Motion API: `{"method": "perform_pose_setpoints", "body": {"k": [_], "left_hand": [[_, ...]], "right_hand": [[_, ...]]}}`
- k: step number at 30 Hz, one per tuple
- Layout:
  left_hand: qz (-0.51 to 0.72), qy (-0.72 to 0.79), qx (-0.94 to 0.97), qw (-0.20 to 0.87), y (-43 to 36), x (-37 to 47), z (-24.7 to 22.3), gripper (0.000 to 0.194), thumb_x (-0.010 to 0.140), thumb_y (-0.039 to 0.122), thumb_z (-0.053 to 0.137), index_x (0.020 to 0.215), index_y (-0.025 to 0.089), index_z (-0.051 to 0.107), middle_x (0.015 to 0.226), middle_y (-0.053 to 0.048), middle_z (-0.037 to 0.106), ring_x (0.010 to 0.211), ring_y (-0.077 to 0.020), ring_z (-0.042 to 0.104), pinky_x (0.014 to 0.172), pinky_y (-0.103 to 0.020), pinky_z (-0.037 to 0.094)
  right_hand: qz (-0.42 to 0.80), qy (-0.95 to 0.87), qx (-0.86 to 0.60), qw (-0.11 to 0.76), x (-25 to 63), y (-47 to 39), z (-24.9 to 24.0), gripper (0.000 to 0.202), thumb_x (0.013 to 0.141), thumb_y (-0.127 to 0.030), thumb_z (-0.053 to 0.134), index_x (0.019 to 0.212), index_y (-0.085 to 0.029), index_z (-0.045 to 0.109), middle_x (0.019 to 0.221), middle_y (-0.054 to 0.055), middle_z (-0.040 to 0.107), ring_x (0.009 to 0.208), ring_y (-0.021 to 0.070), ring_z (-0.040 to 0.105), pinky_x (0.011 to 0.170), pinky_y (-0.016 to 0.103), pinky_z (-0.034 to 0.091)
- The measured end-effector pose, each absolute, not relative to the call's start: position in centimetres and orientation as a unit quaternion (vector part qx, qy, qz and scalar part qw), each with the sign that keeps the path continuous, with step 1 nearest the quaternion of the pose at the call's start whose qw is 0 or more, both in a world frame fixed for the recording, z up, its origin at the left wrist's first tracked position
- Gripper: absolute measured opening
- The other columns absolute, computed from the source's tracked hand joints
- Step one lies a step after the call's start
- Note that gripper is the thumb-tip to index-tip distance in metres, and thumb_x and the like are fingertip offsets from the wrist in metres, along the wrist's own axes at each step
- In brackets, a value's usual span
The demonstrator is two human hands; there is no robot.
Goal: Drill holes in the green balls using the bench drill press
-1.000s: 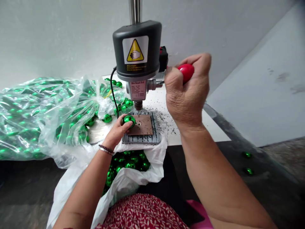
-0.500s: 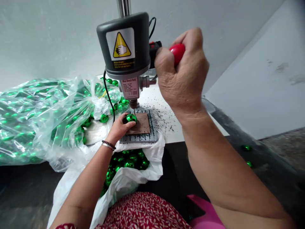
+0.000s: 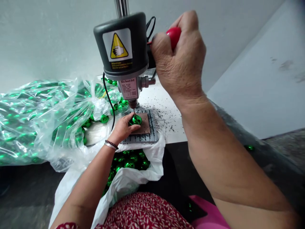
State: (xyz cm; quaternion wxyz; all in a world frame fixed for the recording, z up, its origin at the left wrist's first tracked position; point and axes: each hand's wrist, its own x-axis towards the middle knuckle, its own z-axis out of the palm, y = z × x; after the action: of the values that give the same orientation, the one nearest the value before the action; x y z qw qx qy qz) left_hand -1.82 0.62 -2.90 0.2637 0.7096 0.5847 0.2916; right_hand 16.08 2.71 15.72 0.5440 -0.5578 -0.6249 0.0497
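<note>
A dark grey bench drill (image 3: pixel 121 47) with a yellow warning label stands over the white table. Under its bit, my left hand (image 3: pixel 123 128) holds a shiny green ball (image 3: pixel 136 120) between thumb and fingers, on a brown board (image 3: pixel 145 124) on the grey slotted drill base (image 3: pixel 152 135). The bit's tip is just above or touching the ball; I cannot tell which. At the upper right, my right hand (image 3: pixel 182 55) is wrapped round the drill's red knob (image 3: pixel 174 36).
Clear plastic bags of green balls (image 3: pixel 26 121) cover the left side. More green balls (image 3: pixel 130 163) lie in a white bag (image 3: pixel 154 159) below the table edge. Dark shavings are scattered on the white table (image 3: pixel 173 127). Something pink (image 3: pixel 209 213) is at the lower right.
The green ball and my left hand have shifted slightly right, more directly beneath the bit. My right hand, still round the red knob, appears higher and slightly further left.
</note>
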Motion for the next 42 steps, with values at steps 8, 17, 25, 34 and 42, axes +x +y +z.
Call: {"method": "perform_pose_setpoints", "body": {"k": [8, 17, 25, 34, 42], "left_hand": [[0.315, 0.597, 0.668, 0.313, 0.1, -1.2, -3.1, 0.057, 0.076, 0.040, 0.072, 0.128, 0.018, 0.065, 0.100, -0.002, 0.074, 0.090, -0.0195, 0.066, 0.086, -0.029, 0.051], [0.331, 0.596, 0.656, 0.324, 0.0, -1.0, -3.3, 0.056, 0.075, 0.040, 0.074, 0.127, 0.021, 0.066, 0.105, -0.002, 0.074, 0.098, -0.0212, 0.067, 0.092, -0.031, 0.050], [0.327, 0.594, 0.664, 0.315, 0.2, -1.3, -3.8, 0.056, 0.076, 0.040, 0.074, 0.128, 0.022, 0.066, 0.102, -0.002, 0.075, 0.095, -0.0220, 0.068, 0.090, -0.031, 0.051], [0.306, 0.614, 0.663, 0.299, -0.2, -1.1, -3.1, 0.055, 0.076, 0.041, 0.074, 0.127, 0.021, 0.066, 0.098, -0.002, 0.074, 0.091, -0.0218, 0.067, 0.088, -0.030, 0.050], [0.311, 0.615, 0.660, 0.300, -0.3, -1.0, -3.0, 0.054, 0.077, 0.038, 0.074, 0.127, 0.021, 0.066, 0.098, -0.002, 0.075, 0.091, -0.0215, 0.067, 0.086, -0.029, 0.050]], "right_hand": [[0.081, -0.604, -0.528, 0.592, 15.9, 2.5, 15.7, 0.031, 0.090, -0.024, 0.054, 0.077, -0.020, 0.027, 0.072, -0.007, 0.031, 0.066, 0.0037, 0.026, 0.073, 0.020, 0.027], [0.027, -0.590, -0.522, 0.615, 15.8, 1.8, 15.0, 0.028, 0.085, -0.017, 0.054, 0.074, -0.020, 0.028, 0.068, -0.007, 0.032, 0.064, 0.0021, 0.027, 0.068, 0.019, 0.029], [-0.040, -0.615, -0.528, 0.585, 16.7, -0.1, 13.0, 0.020, 0.077, -0.011, 0.053, 0.071, -0.017, 0.036, 0.064, -0.008, 0.033, 0.061, 0.0004, 0.027, 0.068, 0.020, 0.030], [-0.119, -0.640, -0.445, 0.614, 17.3, -0.4, 10.0, 0.012, 0.084, -0.024, 0.046, 0.077, -0.015, 0.046, 0.069, -0.005, 0.041, 0.062, -0.0003, 0.033, 0.065, 0.016, 0.033], [-0.153, -0.605, -0.430, 0.653, 16.5, -0.4, 8.1, 0.013, 0.085, -0.026, 0.047, 0.078, -0.015, 0.051, 0.069, -0.003, 0.048, 0.062, 0.0016, 0.040, 0.061, 0.017, 0.036]]}}
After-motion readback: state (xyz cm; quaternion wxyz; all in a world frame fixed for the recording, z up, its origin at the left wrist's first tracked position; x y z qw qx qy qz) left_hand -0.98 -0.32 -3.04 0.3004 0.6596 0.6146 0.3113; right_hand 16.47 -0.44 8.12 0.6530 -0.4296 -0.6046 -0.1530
